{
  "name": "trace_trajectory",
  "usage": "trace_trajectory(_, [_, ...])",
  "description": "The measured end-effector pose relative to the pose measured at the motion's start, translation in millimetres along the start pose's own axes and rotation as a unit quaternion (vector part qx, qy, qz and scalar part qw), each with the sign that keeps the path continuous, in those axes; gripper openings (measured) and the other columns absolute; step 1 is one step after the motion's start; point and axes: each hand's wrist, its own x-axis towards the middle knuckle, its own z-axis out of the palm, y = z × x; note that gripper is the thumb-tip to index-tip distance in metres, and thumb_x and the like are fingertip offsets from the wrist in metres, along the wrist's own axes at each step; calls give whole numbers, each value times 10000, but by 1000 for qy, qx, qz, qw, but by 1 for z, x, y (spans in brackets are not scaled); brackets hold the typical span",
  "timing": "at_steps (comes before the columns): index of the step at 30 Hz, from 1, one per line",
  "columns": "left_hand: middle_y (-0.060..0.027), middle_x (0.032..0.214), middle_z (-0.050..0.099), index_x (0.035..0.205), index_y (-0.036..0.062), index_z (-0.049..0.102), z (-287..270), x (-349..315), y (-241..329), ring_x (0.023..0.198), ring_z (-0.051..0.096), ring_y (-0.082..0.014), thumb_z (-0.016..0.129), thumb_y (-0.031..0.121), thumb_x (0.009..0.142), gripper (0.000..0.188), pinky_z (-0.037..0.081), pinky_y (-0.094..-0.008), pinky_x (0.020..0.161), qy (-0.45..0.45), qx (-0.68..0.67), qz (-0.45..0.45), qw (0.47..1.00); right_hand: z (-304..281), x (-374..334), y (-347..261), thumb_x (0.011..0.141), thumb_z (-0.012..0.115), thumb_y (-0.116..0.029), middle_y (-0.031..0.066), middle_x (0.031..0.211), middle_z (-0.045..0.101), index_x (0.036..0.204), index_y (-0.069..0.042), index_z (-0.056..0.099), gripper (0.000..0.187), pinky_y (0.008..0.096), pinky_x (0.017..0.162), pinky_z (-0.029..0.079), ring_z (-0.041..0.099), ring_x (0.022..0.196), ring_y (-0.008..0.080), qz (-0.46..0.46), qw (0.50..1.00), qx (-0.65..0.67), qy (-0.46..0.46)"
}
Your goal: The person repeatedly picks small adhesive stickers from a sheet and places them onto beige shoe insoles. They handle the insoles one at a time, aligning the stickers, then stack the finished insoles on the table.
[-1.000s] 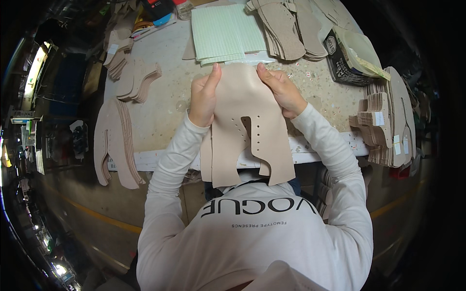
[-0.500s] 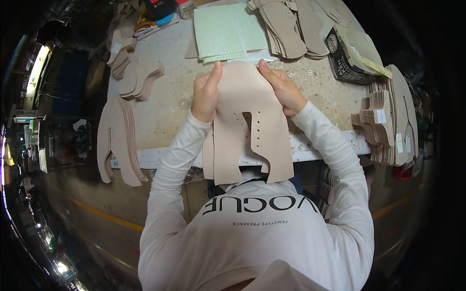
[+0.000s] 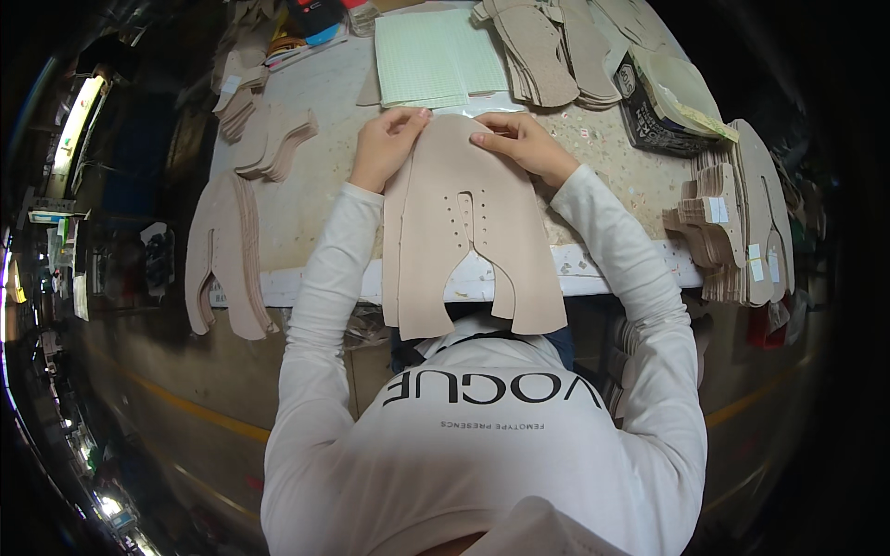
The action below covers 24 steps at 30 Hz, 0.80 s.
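Both of my hands rested on the far end of the pale beige, flat-cut shoe-upper piece (image 3: 468, 232) with its two short rows of punched holes and a deep U-shaped notch. My left hand (image 3: 382, 148) gripped the top left corner, fingers curled over the edge and thumb on the face, pinching it; my right hand (image 3: 519, 144) lay flatter, fingertips pressed on the top right edge, more pinning than gripping. The piece lay on the speckled grey worktable (image 3: 306, 185) directly in front of me, its two legs hanging past the white near edge toward my chest.

I judged it light and thin, soft enough to drape yet with some body, since the overhanging legs stayed fairly straight. A second layer showed along its left side, so it could have been more than one sheet, and the smooth faces might have slid against each other. The narrow legs and the strip around the holes looked the easiest to bend or crease, so the broad solid top end, where my hands were, seemed the best hold.

Just beyond my fingers sat a pale green gridded sheet stack (image 3: 436, 56). Tan cut pieces (image 3: 269, 139) were stacked to my left, and more uppers (image 3: 742, 213) stood piled at the right
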Motion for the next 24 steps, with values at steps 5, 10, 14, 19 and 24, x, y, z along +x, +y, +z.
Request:
trace_trajectory(5, [-60,959,689,1079,-42,665,3,-18,20,833,631,-96,578,391,977,454,499,-223,736,-118,-242,-214,939,0,-7,-12,907,690,-287,-15,869,663,1014,-43,683,266,217,709,472,590,760,62,20,997,79,4])
trace_trajectory(10, [-71,1056,675,1155,-22,637,0,-20,26,926,635,-110,526,404,999,467,508,-235,789,-104,-229,-205,946,-4,-9,-20,919,679,-283,-52,815,631,930,-54,666,229,186,668,426,543,727,24,14,999,30,-2])
trace_trajectory(14, [-61,999,690,1094,-14,675,1,-22,20,875,633,-105,521,415,1000,465,498,-232,768,-93,-182,-126,971,-3,-11,-22,913,685,-294,-60,785,621,909,-56,671,238,181,650,413,531,700,22,8,999,40,0])
trace_trajectory(19, [-43,946,694,1071,-4,694,5,-24,14,827,620,-88,522,419,1000,462,486,-223,748,-67,-148,-101,982,-2,-11,-22,909,691,-292,-59,783,624,905,-60,673,233,183,649,419,535,699,20,32,999,43,-1])
trace_trajectory(24, [14,819,648,910,-18,700,10,-24,14,710,529,-45,544,363,1005,423,441,-201,669,-26,-141,-65,987,-1,-11,-23,907,694,-289,-56,782,628,915,-60,672,230,185,644,427,543,697,22,28,998,52,3])
